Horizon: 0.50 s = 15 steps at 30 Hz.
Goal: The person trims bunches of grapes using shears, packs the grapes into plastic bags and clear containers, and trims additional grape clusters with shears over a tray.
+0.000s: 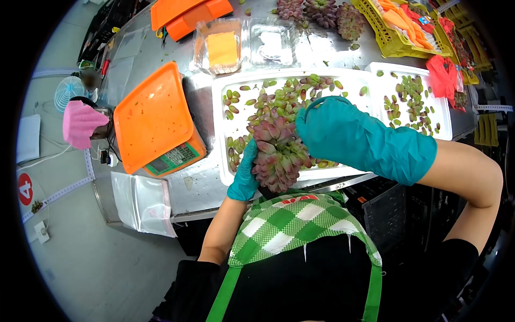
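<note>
My left hand (245,176), in a teal glove, grips a succulent plant (276,166) from its left side. The plant has dense rosettes of plump pink-green leaves and is held over the near edge of a white tray (219,121). Loose succulent leaves (263,104) lie scattered and heaped in that tray. At the plant's upper right, my right hand (335,126), also gloved in teal, is closed. A dark curved edge shows at its top, but what its fingers hold is hidden.
Left of the tray stands an orange scale (155,118). Clear plastic boxes (272,45) sit behind, near more succulents (351,21). A second white tray (442,115) with leaves is at right, below a yellow crate (383,40). A plastic bag (140,201) hangs over the table edge.
</note>
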Tool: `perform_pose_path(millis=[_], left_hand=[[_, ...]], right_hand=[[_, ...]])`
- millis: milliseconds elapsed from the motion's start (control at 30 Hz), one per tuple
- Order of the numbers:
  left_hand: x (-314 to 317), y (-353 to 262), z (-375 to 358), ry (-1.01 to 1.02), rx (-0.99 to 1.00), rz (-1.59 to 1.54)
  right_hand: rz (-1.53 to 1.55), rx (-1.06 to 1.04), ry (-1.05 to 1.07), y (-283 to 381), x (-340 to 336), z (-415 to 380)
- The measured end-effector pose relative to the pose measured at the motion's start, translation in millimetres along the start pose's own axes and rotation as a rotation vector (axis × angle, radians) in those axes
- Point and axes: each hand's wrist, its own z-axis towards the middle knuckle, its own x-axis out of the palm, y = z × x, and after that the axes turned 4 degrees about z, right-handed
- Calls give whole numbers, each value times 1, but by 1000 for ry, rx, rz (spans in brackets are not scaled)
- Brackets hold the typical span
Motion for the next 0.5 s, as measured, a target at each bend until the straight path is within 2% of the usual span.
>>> perform_pose_path(millis=[100, 233, 300, 400, 433, 500], left_hand=[[-10, 8, 9, 32, -5, 132], [-16, 11, 14, 54, -64, -15], [-24, 12, 14, 85, -53, -147], [-16, 4, 18, 204, 23, -231], [-15, 1, 18, 249, 53, -273], [10, -10, 19, 209, 154, 13]], right_hand=[[30, 34, 19, -2, 0, -5], [81, 94, 15, -8, -2, -18], [192, 182, -77, -14, 1, -28], [636, 374, -381, -14, 27, -40], [798, 432, -407, -8, 34, -39], [1175, 536, -248, 0, 39, -31]])
